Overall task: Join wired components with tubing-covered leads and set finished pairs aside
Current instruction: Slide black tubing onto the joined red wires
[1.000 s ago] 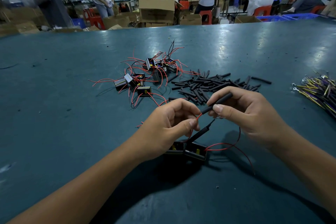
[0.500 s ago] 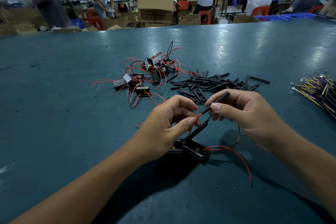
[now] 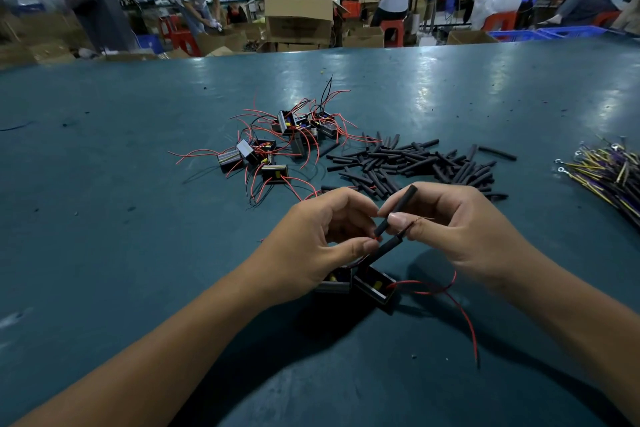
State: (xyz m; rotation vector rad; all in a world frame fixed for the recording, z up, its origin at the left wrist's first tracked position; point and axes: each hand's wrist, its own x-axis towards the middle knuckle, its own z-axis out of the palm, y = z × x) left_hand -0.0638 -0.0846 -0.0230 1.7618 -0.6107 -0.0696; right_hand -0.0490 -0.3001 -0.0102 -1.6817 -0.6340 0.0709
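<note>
Two small black box components [image 3: 372, 284] lie side by side on the table below my hands, with red leads running off them. My right hand [image 3: 460, 229] pinches a black tube [image 3: 398, 210] that points up and away, and bare wire strands show at its fingertips. My left hand [image 3: 311, 239] pinches a red lead at the lower mouth of that tube. A second black tube [image 3: 386, 248] slants down from my fingers to the components. One loose red lead [image 3: 464, 315] trails to the right across the table.
A heap of wired black components [image 3: 277, 149] with red leads lies beyond my hands. Right of it is a pile of black tubing pieces [image 3: 415, 163]. A bundle of yellow and purple wires [image 3: 613, 173] sits at the right edge. Behind the green table [image 3: 104, 218], people work among boxes.
Both hands have risen slightly and closed in. The upper tube now stands steeper, and the left fingers have brought the red lead to its lower end. The loose red lead has shifted.
</note>
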